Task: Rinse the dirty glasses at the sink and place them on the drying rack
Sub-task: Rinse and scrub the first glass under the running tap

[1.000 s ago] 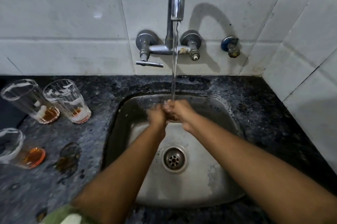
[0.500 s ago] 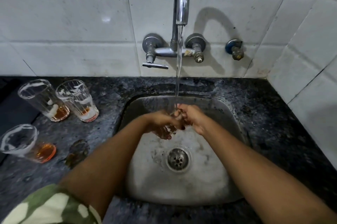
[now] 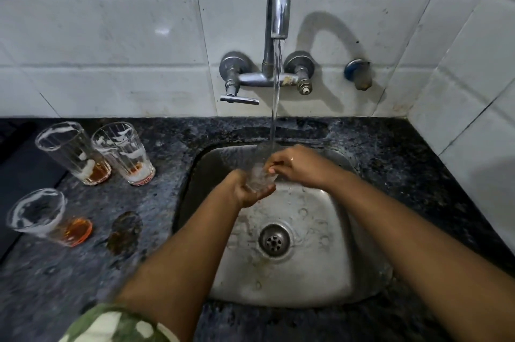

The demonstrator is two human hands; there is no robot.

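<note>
Over the steel sink (image 3: 328, 280) I hold a small clear glass (image 3: 260, 178) under the running stream from the tap (image 3: 278, 1). My left hand (image 3: 245, 188) cups the glass from below and grips it. My right hand (image 3: 295, 166) rests its fingers on the glass rim from the right. Three dirty glasses stand on the dark counter at the left: one at the back left (image 3: 69, 152) and one beside it (image 3: 122, 152), both with foam and orange dregs, and a third nearer me (image 3: 41, 216). No drying rack is visible.
An orange-brown puddle (image 3: 124, 233) lies on the black granite counter (image 3: 404, 163) between the near glass and the sink. The drain (image 3: 274, 240) sits mid-basin. The tap lever (image 3: 239, 100) points sideways. White tiled walls close the back and right.
My view has shifted slightly left and down. Both hands stayed under the stream; the left hand turned palm-up beneath the glass, which now shows clearly between the hands.
</note>
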